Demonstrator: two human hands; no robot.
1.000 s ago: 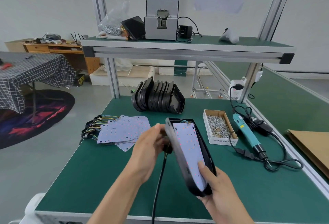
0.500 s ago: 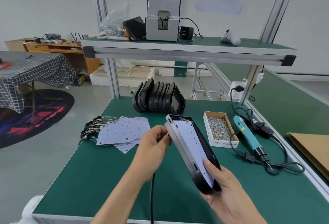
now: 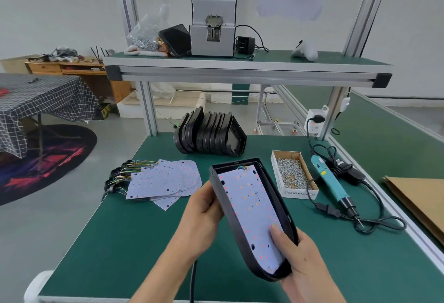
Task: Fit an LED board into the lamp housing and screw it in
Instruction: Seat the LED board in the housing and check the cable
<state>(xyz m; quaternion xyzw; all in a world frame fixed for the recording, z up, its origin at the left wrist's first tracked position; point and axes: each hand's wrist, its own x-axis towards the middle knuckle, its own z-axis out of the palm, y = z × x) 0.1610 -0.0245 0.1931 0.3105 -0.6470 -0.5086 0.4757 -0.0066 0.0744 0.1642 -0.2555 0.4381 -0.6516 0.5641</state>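
Observation:
A black lamp housing (image 3: 236, 228) is held tilted above the green table, with a white LED board (image 3: 252, 209) lying inside it. My left hand (image 3: 204, 216) grips the housing's left wall from behind. My right hand (image 3: 298, 261) holds the near rounded end, its thumb pressing on the board. A black cable (image 3: 193, 278) hangs below the housing. A cardboard box of screws (image 3: 292, 174) and a teal electric screwdriver (image 3: 332, 182) lie to the right.
A pile of spare LED boards (image 3: 165, 178) with wire bundles lies at the left. A row of black housings (image 3: 211, 133) stands at the back. A screw feeder machine (image 3: 212, 28) sits on the upper shelf. Brown cardboard (image 3: 418, 197) lies far right.
The housing has tipped flatter, so the board's face now shows more fully. My right thumb has slid onto the board.

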